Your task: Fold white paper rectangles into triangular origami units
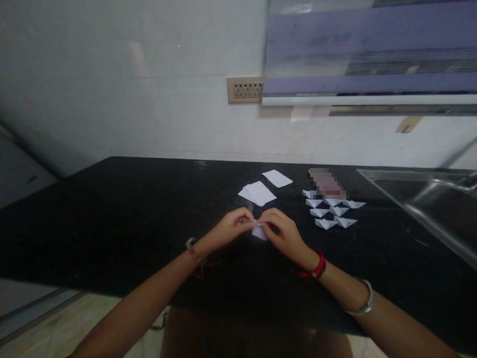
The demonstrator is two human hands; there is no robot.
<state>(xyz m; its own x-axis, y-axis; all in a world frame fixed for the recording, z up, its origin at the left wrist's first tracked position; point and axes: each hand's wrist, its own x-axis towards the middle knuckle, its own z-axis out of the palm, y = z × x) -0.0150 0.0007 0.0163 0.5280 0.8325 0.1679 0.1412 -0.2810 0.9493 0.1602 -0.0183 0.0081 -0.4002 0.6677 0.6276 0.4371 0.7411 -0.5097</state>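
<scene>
Between my two hands is a small piece of folded white paper (260, 232), held just above the black countertop. My left hand (235, 222) pinches its left side between thumb and fingers. On the right side, my right hand (283, 232) grips it with thumb and curled fingers. The fingertips cover the paper's upper part, so its exact fold is hidden. Just beyond the hands lies a loose stack of white paper sheets (259, 193), with another white sheet (277, 178) behind it. Several folded paper boats (325, 223) stand in rows to the right.
A phone-like flat object (327, 183), blurred out, lies behind the folded papers. At the far right a steel sink (402, 196) is set into the black countertop (112, 219). A socket strip (245, 90) is on the white wall, beside a purple-grey panel (357, 49).
</scene>
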